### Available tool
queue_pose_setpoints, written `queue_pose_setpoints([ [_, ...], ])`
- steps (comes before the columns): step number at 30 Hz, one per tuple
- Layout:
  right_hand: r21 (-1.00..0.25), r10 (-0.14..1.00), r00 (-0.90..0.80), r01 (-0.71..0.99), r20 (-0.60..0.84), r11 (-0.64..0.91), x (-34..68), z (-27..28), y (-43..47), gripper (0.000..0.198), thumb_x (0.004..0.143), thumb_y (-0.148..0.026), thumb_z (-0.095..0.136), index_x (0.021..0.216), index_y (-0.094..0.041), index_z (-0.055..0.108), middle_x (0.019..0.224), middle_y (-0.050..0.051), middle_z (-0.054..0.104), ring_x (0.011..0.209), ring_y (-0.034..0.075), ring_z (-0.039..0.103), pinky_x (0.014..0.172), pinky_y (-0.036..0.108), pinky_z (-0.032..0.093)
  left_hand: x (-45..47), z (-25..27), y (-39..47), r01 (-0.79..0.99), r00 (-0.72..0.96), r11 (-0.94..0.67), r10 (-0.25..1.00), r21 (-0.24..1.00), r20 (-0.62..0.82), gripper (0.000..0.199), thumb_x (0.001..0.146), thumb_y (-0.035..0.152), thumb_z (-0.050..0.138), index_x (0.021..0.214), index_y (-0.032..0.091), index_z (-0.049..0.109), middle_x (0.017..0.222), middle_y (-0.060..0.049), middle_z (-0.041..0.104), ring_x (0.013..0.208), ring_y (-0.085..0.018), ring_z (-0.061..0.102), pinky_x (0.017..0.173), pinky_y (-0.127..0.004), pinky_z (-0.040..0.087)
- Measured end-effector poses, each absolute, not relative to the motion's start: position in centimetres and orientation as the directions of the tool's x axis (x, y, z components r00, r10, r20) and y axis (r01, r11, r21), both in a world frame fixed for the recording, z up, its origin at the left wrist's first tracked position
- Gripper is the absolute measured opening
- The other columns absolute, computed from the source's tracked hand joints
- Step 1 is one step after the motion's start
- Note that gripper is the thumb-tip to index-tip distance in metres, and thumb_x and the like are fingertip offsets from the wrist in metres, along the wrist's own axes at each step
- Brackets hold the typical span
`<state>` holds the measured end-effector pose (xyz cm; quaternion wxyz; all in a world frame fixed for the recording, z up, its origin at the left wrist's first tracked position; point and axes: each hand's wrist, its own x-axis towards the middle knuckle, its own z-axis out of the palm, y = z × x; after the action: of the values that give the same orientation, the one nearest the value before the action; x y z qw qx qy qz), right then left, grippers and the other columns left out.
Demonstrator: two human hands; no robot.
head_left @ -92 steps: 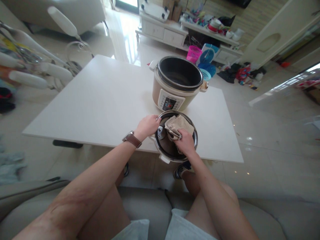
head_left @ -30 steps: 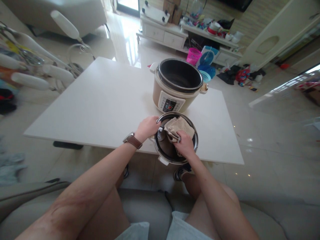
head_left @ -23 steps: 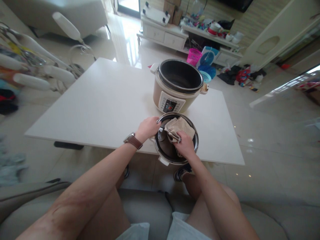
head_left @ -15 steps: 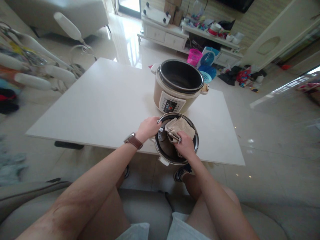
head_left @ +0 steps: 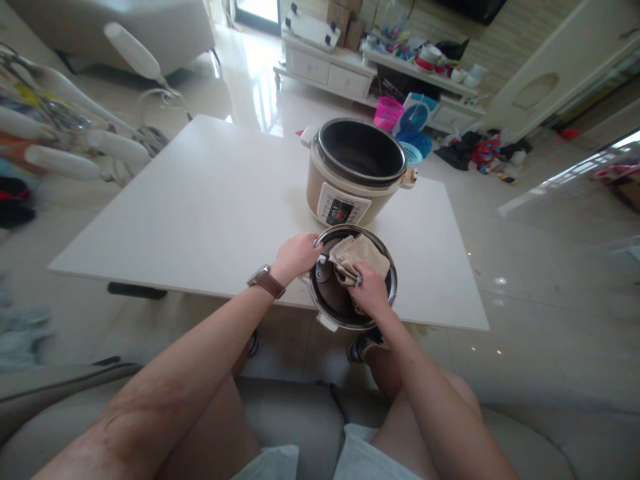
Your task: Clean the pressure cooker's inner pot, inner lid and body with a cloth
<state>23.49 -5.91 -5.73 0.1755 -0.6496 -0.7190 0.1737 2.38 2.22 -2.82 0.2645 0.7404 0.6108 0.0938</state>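
An upturned cooker lid (head_left: 331,301), dark inside with a metal rim, lies at the near edge of the white table (head_left: 210,200). My left hand (head_left: 296,255), a brown watch on its wrist, grips the lid's left rim. My right hand (head_left: 369,288) presses a folded beige cloth (head_left: 357,253) into the lid's inside. Behind the lid stands the beige electric cooker (head_left: 356,170), open, its dark inner pot showing.
A pink basket (head_left: 388,112) and blue baskets (head_left: 413,130) sit on the floor beyond the table, before a white cabinet (head_left: 330,70) cluttered on top. White chair parts (head_left: 75,143) stand at the left. I sit on a grey sofa (head_left: 295,413).
The hands, cloth and lid stay almost where they were; only the camera view shifts slightly.
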Motion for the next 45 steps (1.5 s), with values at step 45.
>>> queue_pose_setpoints([
  [45,-0.465,0.996,-0.062,0.882,0.061,0.083,24.3,-5.9,-5.7,0.006,0.084,-0.026,0.067,0.089,-0.025,0.069,0.099,0.007,0.072,0.096,0.027,0.065,0.085,0.036,0.052,2.4,-3.2,2.4,0.852,0.240,-0.119,0.954,0.510,-0.178,0.038,0.102,0.037,0.046,0.117,0.022,0.078,0.122,-0.015,0.080,0.114,-0.030,0.074,0.094,-0.036,0.054],
])
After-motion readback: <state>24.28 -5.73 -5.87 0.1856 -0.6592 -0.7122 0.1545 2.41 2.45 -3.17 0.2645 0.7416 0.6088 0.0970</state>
